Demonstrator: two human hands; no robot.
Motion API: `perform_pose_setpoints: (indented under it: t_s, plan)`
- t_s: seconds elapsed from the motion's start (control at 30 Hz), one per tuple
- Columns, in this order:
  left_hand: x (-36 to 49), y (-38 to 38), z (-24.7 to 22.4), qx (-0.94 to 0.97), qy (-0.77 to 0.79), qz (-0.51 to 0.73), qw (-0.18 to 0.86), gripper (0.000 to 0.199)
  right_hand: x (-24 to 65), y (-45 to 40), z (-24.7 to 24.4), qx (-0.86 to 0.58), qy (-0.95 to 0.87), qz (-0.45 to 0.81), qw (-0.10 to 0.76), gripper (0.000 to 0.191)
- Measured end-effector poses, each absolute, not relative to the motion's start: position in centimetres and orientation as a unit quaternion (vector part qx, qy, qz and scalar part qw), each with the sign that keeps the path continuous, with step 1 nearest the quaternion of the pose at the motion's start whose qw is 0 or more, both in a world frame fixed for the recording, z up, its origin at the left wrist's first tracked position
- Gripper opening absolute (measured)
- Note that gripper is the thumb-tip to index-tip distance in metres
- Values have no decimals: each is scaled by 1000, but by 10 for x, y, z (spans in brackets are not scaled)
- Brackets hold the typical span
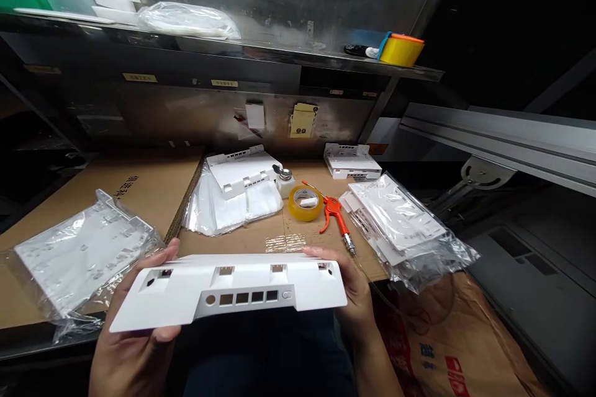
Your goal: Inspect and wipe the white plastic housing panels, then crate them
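Note:
A white plastic router housing [246, 273] is held up in front of me, its edge with a row of square port openings and one round hole facing the camera. My left hand [135, 322] grips its left end, thumb below and fingers on top. Around the right end, my right hand [351, 288] is closed, partly hidden behind the part. Just beyond the housing lie a roll of yellow tape [305, 203] and an orange air blow gun [334, 214] with a hose.
Bagged white panels lie at left [84, 254] and right [395, 217]. White housings stand at the back, one [242, 167] on clear bags [233, 205], another [352, 161] further right. A metal shelf [279, 49] crosses above; a brown sack [460, 335] sits lower right.

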State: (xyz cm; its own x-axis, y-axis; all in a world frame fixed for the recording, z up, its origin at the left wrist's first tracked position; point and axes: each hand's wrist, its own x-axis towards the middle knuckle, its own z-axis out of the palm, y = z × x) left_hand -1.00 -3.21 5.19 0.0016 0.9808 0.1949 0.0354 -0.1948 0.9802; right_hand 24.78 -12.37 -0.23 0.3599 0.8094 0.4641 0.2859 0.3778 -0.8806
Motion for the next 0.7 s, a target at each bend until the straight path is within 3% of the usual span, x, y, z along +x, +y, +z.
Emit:
perform_pose_setpoints:
  t_s: [0.53, 0.63, 0.7]
  plan:
    - [-6, -33, 44, 585, 369, 586, 422, 75, 254, -124, -22, -511, -529, 187, 652, 37]
    - [-1, -32, 45, 496, 368, 621, 483, 78, 258, -124, -25, -496, -539, 181, 656, 35]
    - [-2, -27, 44, 348, 372, 636, 580, 81, 260, -122, -26, -472, -558, 173, 660, 35]
